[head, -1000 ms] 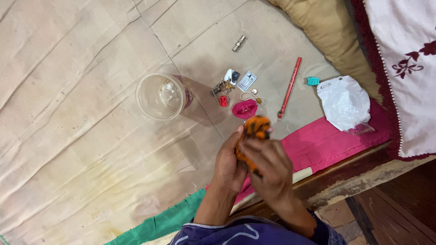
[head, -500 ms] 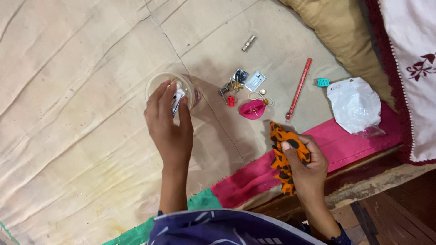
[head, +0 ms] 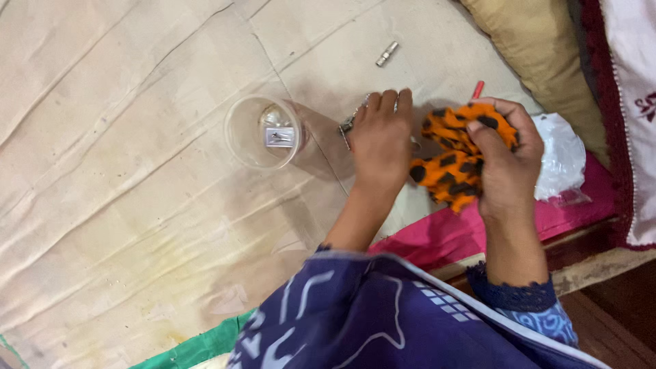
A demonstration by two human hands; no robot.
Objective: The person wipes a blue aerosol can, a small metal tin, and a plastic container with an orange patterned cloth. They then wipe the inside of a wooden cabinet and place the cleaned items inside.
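left hand point(head: 380, 140) has left the plastic cup point(head: 263, 131), a small packet now inside, and lies fingers down on the little bits. right hand point(head: 502, 160) grips the orange spotted cloth point(head: 451, 160), raised beside it.

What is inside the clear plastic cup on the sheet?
The clear plastic cup holds a small flat pale card or packet with a little metal piece on it. Something glinting lies at the back wall, too blurred to identify. The bottom beneath the card is hidden.
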